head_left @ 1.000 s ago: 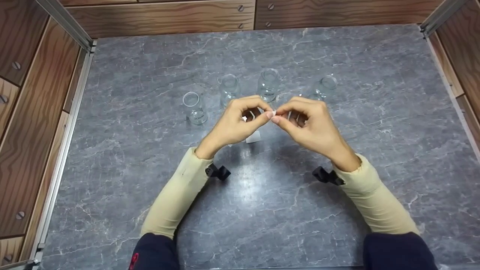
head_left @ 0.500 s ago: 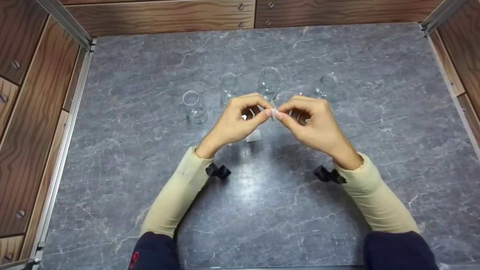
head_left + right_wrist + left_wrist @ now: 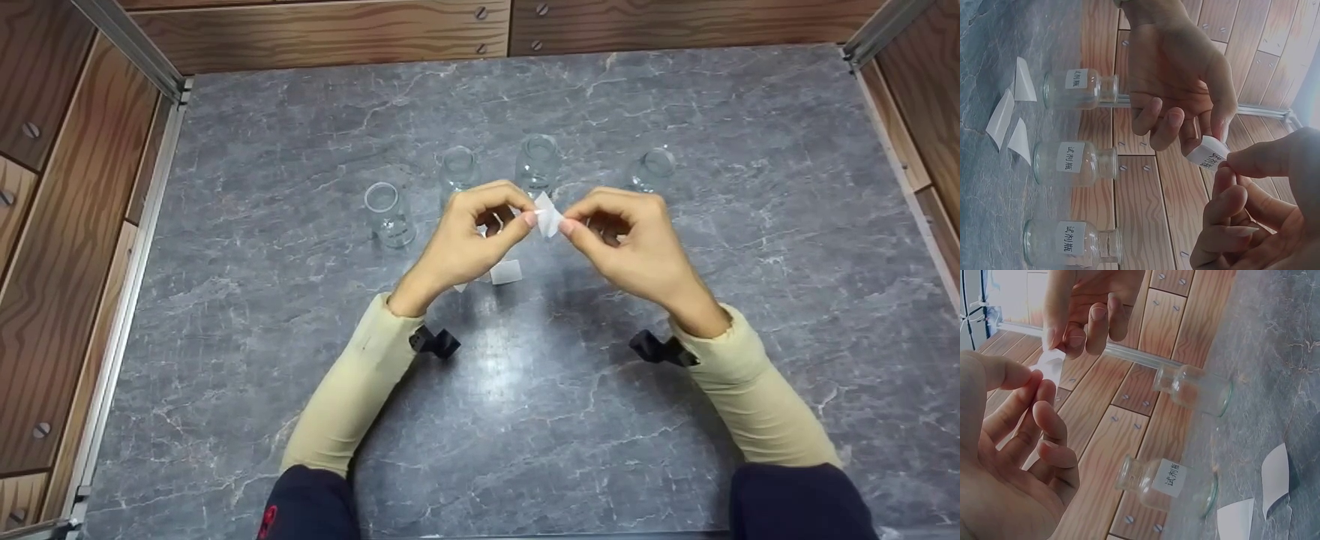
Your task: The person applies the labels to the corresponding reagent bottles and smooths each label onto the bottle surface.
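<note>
Between my hands is a small white paper label (image 3: 547, 216) with printed characters, held up off the table. My left hand (image 3: 476, 232) pinches its left edge between thumb and forefinger. At the right edge, my right hand (image 3: 630, 240) pinches it the same way. The right wrist view shows the lettering on the label (image 3: 1207, 153), which is slightly bent. Behind the hands stand several clear glass bottles (image 3: 390, 217); three bear similar labels in the right wrist view, like this nearest bottle (image 3: 1072, 239). In the left wrist view one bottle (image 3: 1199, 391) shows no label.
Curled white paper pieces (image 3: 506, 272) lie on the grey marbled table below the left hand; the right wrist view shows three, including this paper piece (image 3: 999, 118). Wood-patterned panels (image 3: 322, 34) border the table at the back and sides.
The hands have drawn slightly apart, the right one moving a little rightward. The label, mostly hidden between the fingertips before, now shows spread out between them.
</note>
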Demonstrator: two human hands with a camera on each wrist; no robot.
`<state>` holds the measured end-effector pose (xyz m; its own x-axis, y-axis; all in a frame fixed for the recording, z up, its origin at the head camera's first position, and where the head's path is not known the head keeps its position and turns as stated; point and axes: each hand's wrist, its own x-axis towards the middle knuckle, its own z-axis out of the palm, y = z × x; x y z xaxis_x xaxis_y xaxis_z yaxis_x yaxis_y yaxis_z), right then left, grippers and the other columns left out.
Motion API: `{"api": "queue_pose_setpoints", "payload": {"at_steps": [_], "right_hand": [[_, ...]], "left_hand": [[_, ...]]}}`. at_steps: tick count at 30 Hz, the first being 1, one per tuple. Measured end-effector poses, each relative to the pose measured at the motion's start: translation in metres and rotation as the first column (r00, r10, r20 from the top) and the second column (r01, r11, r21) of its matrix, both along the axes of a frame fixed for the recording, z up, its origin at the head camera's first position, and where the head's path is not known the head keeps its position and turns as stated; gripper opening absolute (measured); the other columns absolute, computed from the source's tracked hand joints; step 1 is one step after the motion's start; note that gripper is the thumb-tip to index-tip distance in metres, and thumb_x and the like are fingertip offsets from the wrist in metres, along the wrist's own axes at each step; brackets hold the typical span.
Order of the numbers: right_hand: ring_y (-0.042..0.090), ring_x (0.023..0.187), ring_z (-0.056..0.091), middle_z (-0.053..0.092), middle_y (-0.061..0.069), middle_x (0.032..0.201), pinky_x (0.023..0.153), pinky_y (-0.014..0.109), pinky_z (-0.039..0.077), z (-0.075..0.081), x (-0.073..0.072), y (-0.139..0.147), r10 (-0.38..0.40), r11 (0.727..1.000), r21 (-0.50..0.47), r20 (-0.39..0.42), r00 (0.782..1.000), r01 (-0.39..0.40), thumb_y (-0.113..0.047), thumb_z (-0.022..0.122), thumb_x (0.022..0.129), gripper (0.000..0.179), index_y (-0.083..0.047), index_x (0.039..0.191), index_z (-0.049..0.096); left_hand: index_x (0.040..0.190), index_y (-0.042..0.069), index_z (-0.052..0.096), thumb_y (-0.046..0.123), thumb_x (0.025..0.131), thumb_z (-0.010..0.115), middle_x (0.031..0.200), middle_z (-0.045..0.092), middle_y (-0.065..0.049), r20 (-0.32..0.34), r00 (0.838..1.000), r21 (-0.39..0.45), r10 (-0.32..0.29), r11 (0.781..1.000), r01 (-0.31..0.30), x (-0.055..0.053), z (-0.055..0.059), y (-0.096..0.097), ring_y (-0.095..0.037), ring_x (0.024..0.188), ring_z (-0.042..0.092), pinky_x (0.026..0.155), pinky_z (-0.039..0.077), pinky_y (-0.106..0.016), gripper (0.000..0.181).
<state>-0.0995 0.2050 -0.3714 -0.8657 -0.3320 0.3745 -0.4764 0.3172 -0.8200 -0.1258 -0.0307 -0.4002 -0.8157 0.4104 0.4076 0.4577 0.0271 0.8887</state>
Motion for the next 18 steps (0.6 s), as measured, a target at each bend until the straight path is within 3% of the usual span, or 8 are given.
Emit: {"api": "queue_pose_setpoints", "payload": {"at_steps": [18], "right_hand": [[0.011,0.056,0.052,0.072,0.0,0.08,0.048,0.018,0.043,0.0052,-0.0004,0.0049,-0.025,1.0,0.016,0.043,0.999,0.024,-0.002,0.074,0.095,0.007,0.0,0.097,0.08]], "left_hand": [[0.099,0.002,0.077,0.007,0.099,0.071,0.089,0.07,0.0,0.017,1.0,0.035,0.025,0.999,-0.026,0.0002,0.0046,-0.0044,-0.021,0.068,0.055,0.059,0.042,-0.024,0.008]]}}
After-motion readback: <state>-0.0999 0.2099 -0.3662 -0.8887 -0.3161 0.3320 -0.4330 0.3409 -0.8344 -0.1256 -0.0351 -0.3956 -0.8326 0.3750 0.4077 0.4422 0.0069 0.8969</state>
